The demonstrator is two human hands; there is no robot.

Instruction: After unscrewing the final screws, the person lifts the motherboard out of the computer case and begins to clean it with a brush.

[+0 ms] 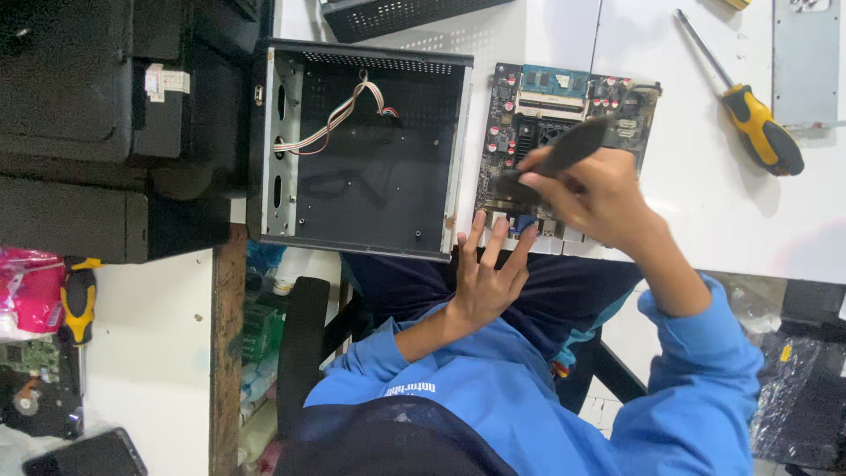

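1. The right hand [592, 196] is curling closed around the handle of a dark, flat-headed brush [553, 159]; the brush is lying slanted across the dark rectangular circuit board [564, 115], its tip pointing toward 8 o'clock from the hand.
2. The circuit board is lying flat on the white table [705, 203], at 3 o'clock from the open black metal computer case [366, 145] and just beside it.
3. The left hand [487, 273] is holding nothing: its fingers are spreading open, fingertips touching the near edge of the board at about 6 o'clock of it.
4. Inside the case, a bundle of thin red-and-white wires [339, 115] is looping from the left wall toward the 12 o'clock side.
5. A screwdriver with a yellow-and-black handle [760, 130] is lying on the table at 3 o'clock from the board, well apart from both hands.
6. Both blue sleeves [529, 397] are showing at 6 o'clock.
7. A second yellow-and-black tool [78, 300] is lying at far 9 o'clock beside a pink bag [31, 291].
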